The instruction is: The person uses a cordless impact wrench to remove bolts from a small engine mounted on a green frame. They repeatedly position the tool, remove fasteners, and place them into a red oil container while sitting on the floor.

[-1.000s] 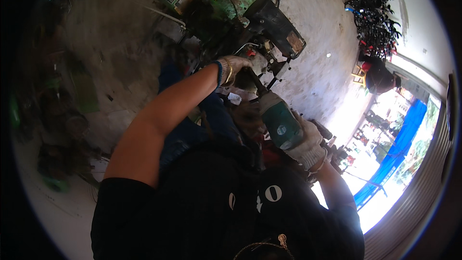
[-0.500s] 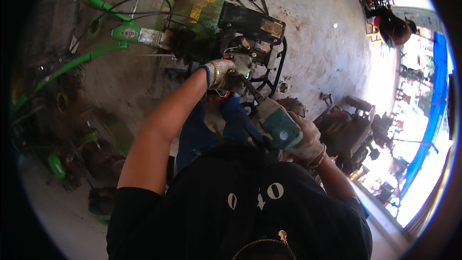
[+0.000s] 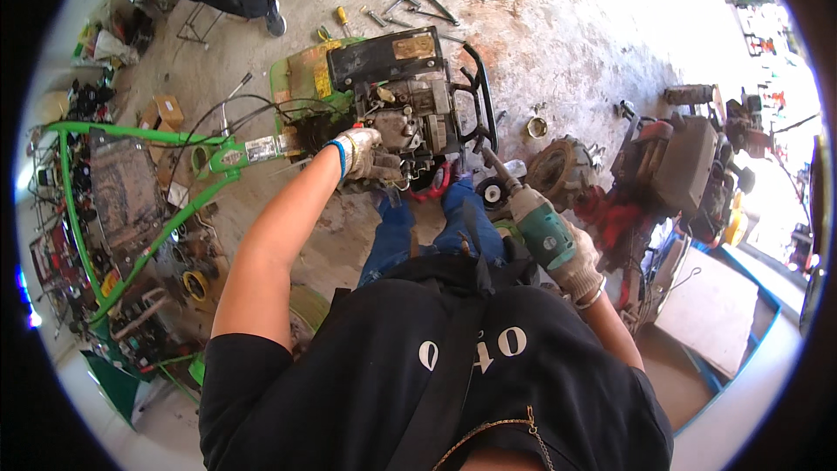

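Right hand [image 3: 579, 265] is clamping its grip round green power tool [image 3: 544, 234], near right of engine [image 3: 406, 126]. Left hand [image 3: 366, 157] is sitting at engine's near left; cannot tell its grip. Hand tools [image 3: 436, 2] are lying far.

Power tool [image 3: 547, 235] – teal body, paler front section, long dark shaft [image 3: 494, 160] – was gripped at its rear, tilted, shaft aimed up-left at the engine [image 3: 399, 128]; tip contact unclear. Engine was grimy grey metal, exposed, mounted on a green long-handled machine [image 3: 261, 149] – black panel above, black tubular guard at its right.
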`<state>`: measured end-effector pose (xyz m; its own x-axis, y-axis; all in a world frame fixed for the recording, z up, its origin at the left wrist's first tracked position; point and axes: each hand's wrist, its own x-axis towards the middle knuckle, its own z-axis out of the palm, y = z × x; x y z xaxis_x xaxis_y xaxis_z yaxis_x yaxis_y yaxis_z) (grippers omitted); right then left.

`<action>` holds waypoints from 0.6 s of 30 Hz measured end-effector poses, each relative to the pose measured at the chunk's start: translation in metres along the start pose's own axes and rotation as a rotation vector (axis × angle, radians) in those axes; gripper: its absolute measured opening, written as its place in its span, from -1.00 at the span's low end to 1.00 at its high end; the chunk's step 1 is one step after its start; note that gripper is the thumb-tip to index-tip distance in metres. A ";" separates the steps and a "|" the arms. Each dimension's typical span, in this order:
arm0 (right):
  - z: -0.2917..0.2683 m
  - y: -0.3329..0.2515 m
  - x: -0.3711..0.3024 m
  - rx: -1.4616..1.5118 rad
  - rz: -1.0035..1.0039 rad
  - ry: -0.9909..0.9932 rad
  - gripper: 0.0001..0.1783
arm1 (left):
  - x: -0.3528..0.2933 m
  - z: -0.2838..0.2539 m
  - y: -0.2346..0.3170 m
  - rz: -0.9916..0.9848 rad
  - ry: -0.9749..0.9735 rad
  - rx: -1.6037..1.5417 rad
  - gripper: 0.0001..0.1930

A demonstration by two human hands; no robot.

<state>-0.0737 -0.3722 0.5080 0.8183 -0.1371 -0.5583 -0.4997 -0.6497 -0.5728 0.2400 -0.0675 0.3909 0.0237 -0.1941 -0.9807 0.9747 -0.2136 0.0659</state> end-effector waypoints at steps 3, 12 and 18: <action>0.003 0.009 -0.015 0.066 0.034 0.057 -0.54 | 0.010 -0.002 -0.002 0.005 -0.002 0.066 -0.67; 0.020 0.017 -0.042 -0.078 0.242 0.220 -0.54 | 0.016 -0.016 -0.028 0.261 -0.033 -0.111 -0.61; 0.027 0.020 -0.048 -0.086 0.379 0.212 -0.54 | 0.001 -0.030 -0.068 0.512 -0.936 -0.146 -0.51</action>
<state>-0.1310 -0.3584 0.5066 0.6263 -0.5220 -0.5790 -0.7577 -0.5824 -0.2946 0.1808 -0.0246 0.3798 0.3178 -0.8966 -0.3083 0.9157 0.2059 0.3451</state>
